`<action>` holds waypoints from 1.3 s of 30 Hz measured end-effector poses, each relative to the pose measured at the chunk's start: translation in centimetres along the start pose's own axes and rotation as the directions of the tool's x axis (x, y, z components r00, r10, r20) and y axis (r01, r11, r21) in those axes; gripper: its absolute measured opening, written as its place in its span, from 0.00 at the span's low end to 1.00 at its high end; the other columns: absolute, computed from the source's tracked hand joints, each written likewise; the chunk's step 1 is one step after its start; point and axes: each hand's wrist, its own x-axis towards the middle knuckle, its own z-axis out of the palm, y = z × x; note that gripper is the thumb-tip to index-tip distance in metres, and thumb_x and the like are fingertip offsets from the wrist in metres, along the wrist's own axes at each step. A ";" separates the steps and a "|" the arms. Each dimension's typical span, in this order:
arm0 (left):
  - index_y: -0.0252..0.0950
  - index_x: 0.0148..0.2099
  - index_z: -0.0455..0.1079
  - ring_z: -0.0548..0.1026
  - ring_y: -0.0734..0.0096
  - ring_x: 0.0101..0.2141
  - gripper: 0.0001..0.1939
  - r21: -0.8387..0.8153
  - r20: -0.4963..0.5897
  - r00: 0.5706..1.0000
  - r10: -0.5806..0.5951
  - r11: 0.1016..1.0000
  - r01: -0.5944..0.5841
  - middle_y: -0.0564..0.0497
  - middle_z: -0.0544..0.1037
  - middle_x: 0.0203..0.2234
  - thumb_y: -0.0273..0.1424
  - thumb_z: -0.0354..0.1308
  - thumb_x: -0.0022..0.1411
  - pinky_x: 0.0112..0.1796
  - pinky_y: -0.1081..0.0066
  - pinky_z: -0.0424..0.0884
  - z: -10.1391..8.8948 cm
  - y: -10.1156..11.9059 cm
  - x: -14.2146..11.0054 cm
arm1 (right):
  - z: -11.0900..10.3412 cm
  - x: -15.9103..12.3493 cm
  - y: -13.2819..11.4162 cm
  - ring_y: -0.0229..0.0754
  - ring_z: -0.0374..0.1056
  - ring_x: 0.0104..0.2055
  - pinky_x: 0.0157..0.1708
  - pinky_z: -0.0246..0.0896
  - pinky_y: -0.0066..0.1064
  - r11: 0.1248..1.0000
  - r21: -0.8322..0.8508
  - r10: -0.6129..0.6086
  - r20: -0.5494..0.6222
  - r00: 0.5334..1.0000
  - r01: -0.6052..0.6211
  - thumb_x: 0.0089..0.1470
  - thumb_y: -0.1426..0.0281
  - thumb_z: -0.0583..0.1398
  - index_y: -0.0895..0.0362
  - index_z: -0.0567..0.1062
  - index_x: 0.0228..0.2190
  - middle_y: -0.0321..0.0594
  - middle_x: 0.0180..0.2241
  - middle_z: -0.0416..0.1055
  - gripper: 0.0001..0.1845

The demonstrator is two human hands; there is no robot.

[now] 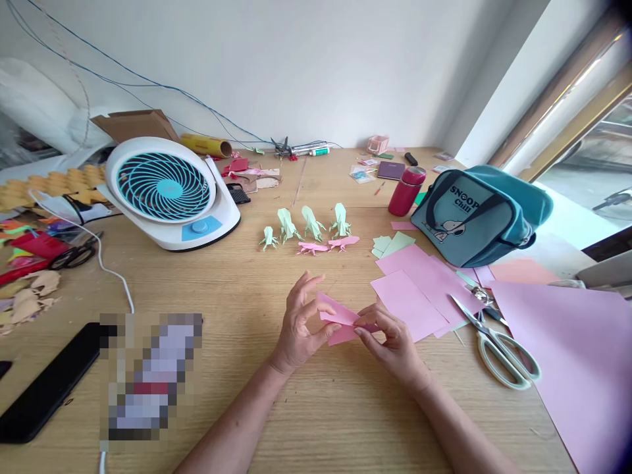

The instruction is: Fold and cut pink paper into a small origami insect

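Between both hands, above the wooden table, is a small piece of folded pink paper (pixel 340 336). My left hand (pixel 302 322) pinches its left part between thumb and fingers, with the other fingers raised. On the other side my right hand (pixel 390 339) grips the paper between thumb and fingertips. Beyond the hands stand several pale green folded-paper figures with legs (pixel 312 224). Two pink folded-paper figures (pixel 328 245) lie just in front of them. Pink paper sheets (pixel 415 296) are spread to the right of my right hand, with pale green paper pieces (pixel 392 245) behind.
White-handled scissors (pixel 508 359) lie at the right beside a large pink sheet (pixel 582 368). A teal bag (pixel 469 210) and a red bottle (pixel 407 191) stand behind. To the left are a white fan (pixel 168 191), a black case-like object (pixel 52 382) and a pixelated object (pixel 155 378).
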 end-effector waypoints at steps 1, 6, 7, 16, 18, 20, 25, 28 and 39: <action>0.39 0.34 0.75 0.51 0.48 0.66 0.08 0.025 0.021 0.999 0.035 0.999 -0.036 0.45 0.66 0.61 0.38 0.65 0.58 0.62 0.49 0.50 -0.1 0.2 0.0 | -0.1 0.0 0.0 0.46 0.71 0.36 0.34 0.67 0.37 1.000 -0.015 -0.011 0.023 1.000 0.011 0.61 0.70 0.60 0.52 0.75 0.34 0.42 0.32 0.74 0.03; 0.39 0.32 0.73 0.57 0.50 0.65 0.04 0.087 0.146 0.982 0.123 0.987 -0.136 0.46 0.74 0.55 0.31 0.61 0.60 0.63 0.49 0.46 -0.1 0.7 0.1 | -0.4 0.0 -0.1 0.45 0.71 0.38 0.36 0.68 0.37 0.999 -0.026 -0.040 0.122 0.992 0.043 0.61 0.72 0.59 0.52 0.75 0.37 0.44 0.36 0.74 0.04; 0.39 0.33 0.72 0.58 0.50 0.65 0.03 0.082 0.177 0.976 0.127 0.986 -0.143 0.46 0.75 0.54 0.30 0.61 0.60 0.63 0.49 0.47 -0.1 0.8 0.1 | -0.5 0.0 -0.2 0.45 0.71 0.39 0.37 0.68 0.37 0.999 -0.021 -0.041 0.137 0.990 0.044 0.61 0.72 0.59 0.52 0.75 0.38 0.44 0.37 0.73 0.04; 0.39 0.39 0.69 0.76 0.62 0.44 0.02 -0.042 0.276 0.950 0.144 0.990 -0.138 0.48 0.79 0.39 0.28 0.58 0.62 0.55 0.59 0.63 0.6 1.3 -0.2 | -0.3 0.0 -0.1 0.45 0.73 0.40 0.39 0.69 0.37 1.000 0.029 -0.014 0.168 0.986 0.009 0.61 0.71 0.60 0.52 0.75 0.38 0.43 0.37 0.75 0.04; 0.39 0.38 0.69 0.75 0.63 0.40 0.01 -0.062 0.279 0.951 0.135 0.991 -0.122 0.47 0.77 0.37 0.28 0.58 0.62 0.47 0.63 0.68 0.7 1.4 -0.2 | -0.2 -0.1 0.0 0.46 0.73 0.40 0.39 0.69 0.37 1.000 0.024 -0.002 0.161 0.987 -0.002 0.61 0.71 0.60 0.52 0.75 0.39 0.43 0.37 0.75 0.05; 0.38 0.38 0.68 0.74 0.64 0.39 0.01 -0.080 0.283 0.952 0.120 0.992 -0.101 0.47 0.75 0.37 0.27 0.57 0.63 0.43 0.66 0.69 0.8 1.4 -0.3 | -0.3 -0.1 0.1 0.45 0.73 0.39 0.39 0.70 0.37 1.000 0.016 0.011 0.151 0.988 -0.013 0.61 0.70 0.61 0.52 0.75 0.39 0.43 0.37 0.75 0.04; 0.37 0.37 0.67 0.72 0.66 0.38 0.03 -0.099 0.241 0.963 0.121 0.990 -0.100 0.47 0.72 0.36 0.25 0.54 0.65 0.41 0.68 0.69 0.9 1.0 -0.5 | -0.7 0.1 0.4 0.43 0.72 0.38 0.38 0.68 0.34 1.000 0.006 0.023 0.145 0.989 -0.024 0.61 0.71 0.60 0.53 0.74 0.36 0.41 0.35 0.74 0.02; 0.37 0.36 0.66 0.72 0.66 0.39 0.04 -0.088 0.220 0.967 0.128 0.990 -0.111 0.47 0.72 0.36 0.26 0.53 0.65 0.42 0.68 0.69 0.9 0.9 -0.5 | -1.0 0.2 0.6 0.42 0.72 0.36 0.38 0.67 0.34 0.999 -0.001 0.032 0.134 0.990 -0.032 0.61 0.72 0.60 0.54 0.73 0.35 0.40 0.34 0.74 0.02; 0.37 0.35 0.67 0.73 0.67 0.38 0.06 -0.158 0.169 0.983 0.071 0.987 -0.044 0.48 0.74 0.35 0.27 0.53 0.67 0.42 0.68 0.69 0.9 0.9 -0.4 | -1.6 0.3 0.7 0.39 0.67 0.31 0.33 0.62 0.30 0.980 0.084 0.172 0.102 0.980 -0.181 0.60 0.67 0.62 0.55 0.73 0.30 0.36 0.28 0.71 0.07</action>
